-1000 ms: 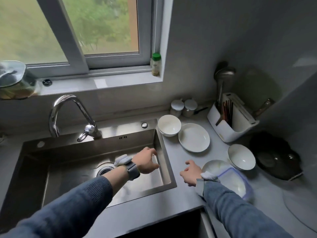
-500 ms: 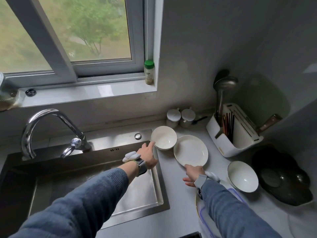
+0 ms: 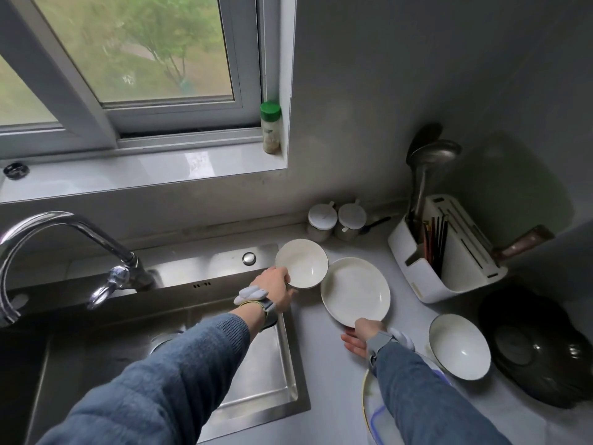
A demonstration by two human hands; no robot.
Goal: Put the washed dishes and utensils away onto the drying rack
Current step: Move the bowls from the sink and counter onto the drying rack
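Dishes are sitting on the grey surface (image 3: pixel 327 374) right of centre in the frame, none in the rack (image 3: pixel 449 261) yet. At far left the faucet (image 3: pixel 64 239) is arching over the steel sink (image 3: pixel 256 380), which is filling the lower left. Reaching over the sink's right edge, the left hand (image 3: pixel 276 290) is gripping the near rim of a white bowl (image 3: pixel 303 263) at centre, fingers curled round it. Just right of the bowl, touching or nearly touching it, a white plate (image 3: pixel 354 290) is lying flat; the right hand (image 3: pixel 361 335) is pinching its near edge, thumb on the rim and fingers going under. Behind them two lidded jars (image 3: pixel 337 220) are standing against the wall. Further right a second bowl (image 3: pixel 459 345) is resting on the surface, and below it a plate with a blue mark (image 3: pixel 375 412) is partly hiding under the right sleeve. The white rack in the upper right is holding chopsticks (image 3: pixel 434 242) and a ladle (image 3: pixel 430 162). A dark pan (image 3: pixel 539 345) is lying at the far right edge.
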